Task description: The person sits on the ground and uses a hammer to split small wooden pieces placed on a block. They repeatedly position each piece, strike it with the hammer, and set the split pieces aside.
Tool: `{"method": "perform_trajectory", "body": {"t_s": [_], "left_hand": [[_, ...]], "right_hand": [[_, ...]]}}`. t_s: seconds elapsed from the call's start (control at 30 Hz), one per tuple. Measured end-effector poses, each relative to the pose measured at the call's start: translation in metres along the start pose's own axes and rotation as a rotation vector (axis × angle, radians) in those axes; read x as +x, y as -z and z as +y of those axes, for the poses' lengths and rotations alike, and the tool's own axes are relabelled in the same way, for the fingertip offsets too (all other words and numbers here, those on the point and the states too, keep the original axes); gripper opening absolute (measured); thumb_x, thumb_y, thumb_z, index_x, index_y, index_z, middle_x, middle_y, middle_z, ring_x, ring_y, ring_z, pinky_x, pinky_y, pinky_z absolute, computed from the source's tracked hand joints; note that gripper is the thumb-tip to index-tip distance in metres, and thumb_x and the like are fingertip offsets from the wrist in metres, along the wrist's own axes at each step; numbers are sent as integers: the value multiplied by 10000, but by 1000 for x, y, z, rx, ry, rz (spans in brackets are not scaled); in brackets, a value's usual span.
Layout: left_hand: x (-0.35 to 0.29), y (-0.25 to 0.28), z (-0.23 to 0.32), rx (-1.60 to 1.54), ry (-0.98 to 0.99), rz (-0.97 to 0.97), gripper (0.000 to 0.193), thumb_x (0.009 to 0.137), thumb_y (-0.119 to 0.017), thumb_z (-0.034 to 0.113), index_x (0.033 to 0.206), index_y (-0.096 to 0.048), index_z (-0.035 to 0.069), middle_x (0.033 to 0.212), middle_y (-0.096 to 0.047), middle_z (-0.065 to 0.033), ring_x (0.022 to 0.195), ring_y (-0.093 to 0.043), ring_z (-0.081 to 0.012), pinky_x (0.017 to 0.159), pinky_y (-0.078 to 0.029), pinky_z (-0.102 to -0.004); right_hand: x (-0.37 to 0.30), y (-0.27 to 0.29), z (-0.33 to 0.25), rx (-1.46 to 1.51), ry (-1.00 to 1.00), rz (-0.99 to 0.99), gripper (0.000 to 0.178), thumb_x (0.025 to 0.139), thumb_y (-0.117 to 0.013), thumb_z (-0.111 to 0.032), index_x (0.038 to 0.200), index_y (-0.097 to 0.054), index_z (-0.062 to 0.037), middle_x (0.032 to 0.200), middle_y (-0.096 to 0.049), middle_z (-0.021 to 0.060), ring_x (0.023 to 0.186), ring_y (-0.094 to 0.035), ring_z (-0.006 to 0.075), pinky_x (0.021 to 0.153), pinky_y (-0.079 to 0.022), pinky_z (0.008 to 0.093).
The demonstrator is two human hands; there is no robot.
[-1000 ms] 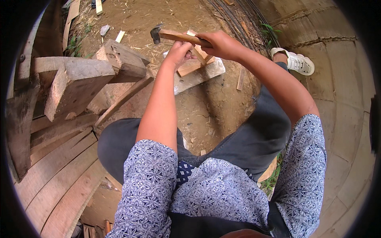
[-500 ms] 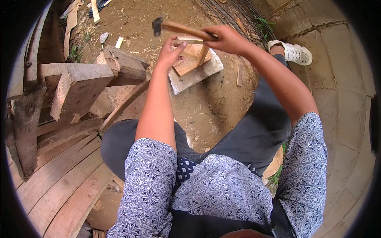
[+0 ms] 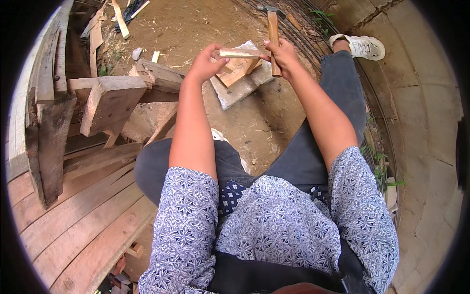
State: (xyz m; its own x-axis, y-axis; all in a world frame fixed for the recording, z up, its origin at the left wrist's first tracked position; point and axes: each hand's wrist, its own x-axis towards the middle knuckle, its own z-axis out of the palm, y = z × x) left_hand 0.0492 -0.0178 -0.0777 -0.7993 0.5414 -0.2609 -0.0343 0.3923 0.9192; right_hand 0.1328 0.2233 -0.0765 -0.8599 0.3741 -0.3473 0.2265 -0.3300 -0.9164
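My right hand [image 3: 284,56] is closed round the wooden handle of a hammer [image 3: 273,36], whose dark metal head points away from me. Its fingertips are close to the right end of a pale wooden strip [image 3: 240,53]; whether they touch it is unclear. The strip's left end is gripped between the thumb and fingers of my left hand [image 3: 207,64]. It seems to be the top piece of a small assembly of wood pieces [image 3: 235,77], partly hidden beneath it. Under this lies a pale stone block [image 3: 227,99] on the ground.
To my left stand rough timber beams [image 3: 115,100] and a stack of long planks [image 3: 93,235]. Wood offcuts [image 3: 120,19] lie on the dirt ground [image 3: 181,29]. Dark rods [image 3: 293,36] run along a block wall [image 3: 411,127] at the right, near my white shoe [image 3: 360,47].
The hammer has swung from lying crosswise above the wood to upright at the right, its head now far away. My right hand has shifted a little right and down.
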Motion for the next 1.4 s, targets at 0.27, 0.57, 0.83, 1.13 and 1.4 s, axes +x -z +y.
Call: {"method": "perform_trajectory", "body": {"t_s": [0.27,0.57,0.83,1.13,1.4], "left_hand": [[-13,2,4,-42,-12,10,417,866,-763,103,1240,-589,38,891,-591,-46,775,-661,-154,621,-571,-297],[-7,-8,-17,-22,-34,44,542,814,-793,20,1286,-530,-31,1147,-671,-117,918,-658,-150,771,-565,-285],[8,-19,-44,-170,-19,94,464,776,-813,-31,1179,-583,-39,1134,-695,-138,874,-655,-123,764,-545,-268],[16,-19,-60,-357,-75,121,437,801,-797,-33,1183,-587,-54,1110,-683,-137,972,-684,-173,825,-580,-290],[16,-21,-56,-361,-67,146,429,790,-808,-36,1163,-597,-49,1102,-688,-141,1002,-684,-183,845,-574,-289]], "right_hand": [[8,-6,19,210,-108,-136,331,965,-621,-68,1210,-442,65,1070,-578,171,986,-684,273,732,-685,389],[33,4,16,106,-5,-205,336,964,-633,-81,1197,-454,82,1065,-655,237,884,-723,280,724,-673,331],[37,-3,1,-67,64,-219,399,963,-641,-89,1258,-448,98,1086,-657,212,957,-716,267,724,-670,320],[47,-4,17,-91,-13,-212,386,973,-654,-131,1262,-491,66,1079,-640,120,949,-685,166,799,-648,267],[54,5,27,-61,40,-213,374,978,-650,-134,1259,-497,59,1096,-641,130,950,-691,173,789,-650,264]]}}
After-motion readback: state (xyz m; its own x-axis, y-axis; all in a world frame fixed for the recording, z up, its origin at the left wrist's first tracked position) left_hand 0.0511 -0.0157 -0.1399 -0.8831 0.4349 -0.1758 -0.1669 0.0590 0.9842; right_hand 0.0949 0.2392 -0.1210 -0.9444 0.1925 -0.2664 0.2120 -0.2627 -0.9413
